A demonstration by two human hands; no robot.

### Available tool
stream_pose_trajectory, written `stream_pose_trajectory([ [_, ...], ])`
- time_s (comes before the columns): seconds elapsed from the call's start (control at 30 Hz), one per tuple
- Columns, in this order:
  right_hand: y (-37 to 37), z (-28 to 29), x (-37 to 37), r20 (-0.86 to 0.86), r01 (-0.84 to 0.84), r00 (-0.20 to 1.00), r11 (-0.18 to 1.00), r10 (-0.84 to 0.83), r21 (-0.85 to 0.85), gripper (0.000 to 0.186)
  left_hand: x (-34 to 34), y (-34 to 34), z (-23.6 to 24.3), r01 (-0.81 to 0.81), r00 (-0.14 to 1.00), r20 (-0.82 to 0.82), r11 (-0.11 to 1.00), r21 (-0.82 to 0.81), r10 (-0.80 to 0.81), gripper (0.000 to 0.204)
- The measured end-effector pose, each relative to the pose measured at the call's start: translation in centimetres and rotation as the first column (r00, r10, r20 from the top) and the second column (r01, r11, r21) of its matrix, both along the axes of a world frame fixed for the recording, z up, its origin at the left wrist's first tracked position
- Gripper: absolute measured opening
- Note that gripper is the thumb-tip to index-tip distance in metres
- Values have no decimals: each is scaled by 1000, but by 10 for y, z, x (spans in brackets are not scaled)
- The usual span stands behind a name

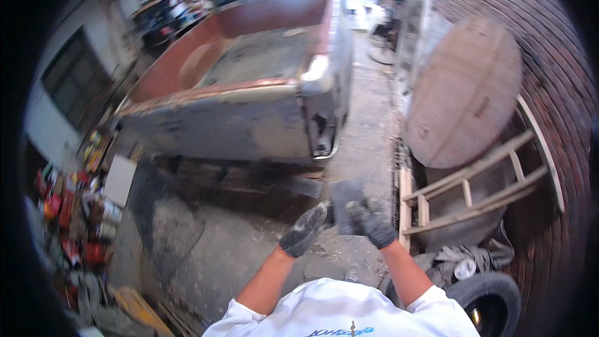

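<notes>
Two gloved hands, left (306,229) and right (372,221), fingers gripping one flat grey rectangular sheet (347,203).

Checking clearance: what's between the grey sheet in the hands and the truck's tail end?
Head view: bare dusty concrete floor lies between the flat grey sheet, held by both gloved hands, left hand and right hand, and the old grey-and-rust pickup truck.

A stripped pickup truck bed (249,75) stands ahead; a round wooden tabletop (465,90), ladder (480,190) and tyre (493,296) rest by the brick wall (549,56).
</notes>
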State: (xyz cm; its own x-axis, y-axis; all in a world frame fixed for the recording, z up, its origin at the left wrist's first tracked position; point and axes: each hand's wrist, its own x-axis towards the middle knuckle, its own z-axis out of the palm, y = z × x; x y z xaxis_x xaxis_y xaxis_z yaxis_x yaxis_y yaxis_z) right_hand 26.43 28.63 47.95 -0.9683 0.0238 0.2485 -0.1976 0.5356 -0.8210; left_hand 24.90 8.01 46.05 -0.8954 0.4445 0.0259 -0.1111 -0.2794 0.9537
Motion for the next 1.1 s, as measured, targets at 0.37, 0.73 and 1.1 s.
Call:
stream_pose_trajectory([
  [0.37, -56, -19, -17, 101, -44, 988, 845, 115, -533, 40, 13, -21, 9, -405, 885, 392, 830, 384, 251, 45],
  [0.73, -66, 18, -1, 23, -42, 999, 862, 35, 505, 30, 29, -29, 53, -360, 912, -257, 923, -134, 319, 51],
  [1.1, -39, 43, -2, -166, 100, 985, 665, 37, 741, 40, 28, -21, 42, -198, 980, 63, 971, 133, 191, 56],
])
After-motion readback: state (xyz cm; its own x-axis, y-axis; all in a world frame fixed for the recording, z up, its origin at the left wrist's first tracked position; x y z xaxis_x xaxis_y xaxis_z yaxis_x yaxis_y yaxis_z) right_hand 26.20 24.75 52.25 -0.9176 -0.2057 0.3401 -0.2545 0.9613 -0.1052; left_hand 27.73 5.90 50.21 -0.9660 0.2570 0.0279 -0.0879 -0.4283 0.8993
